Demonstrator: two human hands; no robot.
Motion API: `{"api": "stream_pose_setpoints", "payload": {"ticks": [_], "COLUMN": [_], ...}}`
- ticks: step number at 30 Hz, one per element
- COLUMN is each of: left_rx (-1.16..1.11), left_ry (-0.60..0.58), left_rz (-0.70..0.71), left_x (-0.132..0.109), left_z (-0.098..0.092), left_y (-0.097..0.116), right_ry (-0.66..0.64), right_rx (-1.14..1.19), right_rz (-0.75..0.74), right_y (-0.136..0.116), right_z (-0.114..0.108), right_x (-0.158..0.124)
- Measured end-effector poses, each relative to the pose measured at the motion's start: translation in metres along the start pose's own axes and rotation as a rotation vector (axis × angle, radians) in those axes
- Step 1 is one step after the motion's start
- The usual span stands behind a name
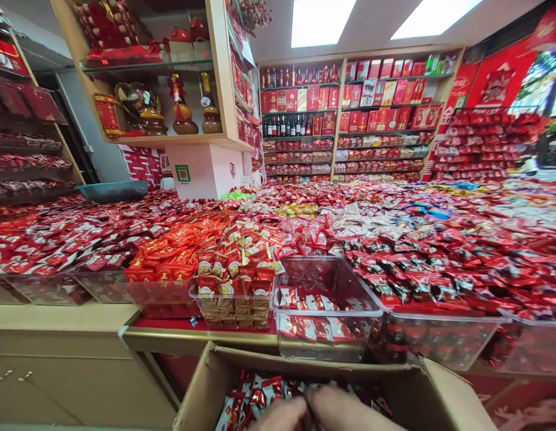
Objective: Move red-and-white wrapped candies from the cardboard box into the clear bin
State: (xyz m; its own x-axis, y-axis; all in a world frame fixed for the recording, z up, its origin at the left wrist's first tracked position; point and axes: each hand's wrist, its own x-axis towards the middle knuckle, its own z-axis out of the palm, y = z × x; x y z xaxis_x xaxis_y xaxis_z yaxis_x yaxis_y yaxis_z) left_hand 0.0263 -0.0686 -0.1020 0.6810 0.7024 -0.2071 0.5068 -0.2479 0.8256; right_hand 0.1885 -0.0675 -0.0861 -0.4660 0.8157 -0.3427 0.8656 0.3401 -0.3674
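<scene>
A brown cardboard box [206, 389] stands open right below me, holding several red-wrapped candies [255, 398]. Both my hands reach down into it at the bottom edge of the view. My left hand [282, 417] and my right hand [349, 414] meet side by side over the candies, touching each other. Only their backs show, blurred and cut by the frame edge, so their fingers and any hold are hidden. Just beyond the box a clear plastic bin [327, 311] sits partly filled with red candy packets.
A wide counter [192, 336] carries several clear bins heaped with red and gold wrapped sweets, such as a full bin [235, 299]. Wall shelves [345, 120] hold red gift boxes and bottles. A teal bowl [111, 190] rests at the left. Beige cabinets [57, 371] stand low left.
</scene>
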Motion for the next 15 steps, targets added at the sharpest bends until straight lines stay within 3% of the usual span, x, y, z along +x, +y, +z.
{"api": "stream_pose_setpoints", "payload": {"ticks": [2, 5, 9, 12, 15], "left_rx": [-0.052, -0.383, -0.674, -0.62, -0.468], "left_ry": [0.121, 0.301, 0.303, 0.265, 0.236], "left_rz": [0.018, 0.078, 0.033, 0.065, 0.094], "left_x": [-0.001, -0.006, -0.012, -0.014, -0.014], "left_z": [-0.005, -0.014, -0.022, -0.024, -0.024], "left_y": [0.011, 0.03, 0.048, 0.055, 0.057], "right_ry": [0.117, 0.194, 0.311, 0.33, 0.343], "right_rx": [0.105, 0.374, 0.602, 0.723, 0.696], "right_rz": [-0.056, -0.18, -0.249, -0.302, -0.292], "right_y": [-0.001, -0.002, -0.006, -0.009, -0.01], "right_z": [-0.022, -0.046, -0.058, -0.058, -0.056], "right_x": [-0.017, -0.039, -0.052, -0.054, -0.053]}}
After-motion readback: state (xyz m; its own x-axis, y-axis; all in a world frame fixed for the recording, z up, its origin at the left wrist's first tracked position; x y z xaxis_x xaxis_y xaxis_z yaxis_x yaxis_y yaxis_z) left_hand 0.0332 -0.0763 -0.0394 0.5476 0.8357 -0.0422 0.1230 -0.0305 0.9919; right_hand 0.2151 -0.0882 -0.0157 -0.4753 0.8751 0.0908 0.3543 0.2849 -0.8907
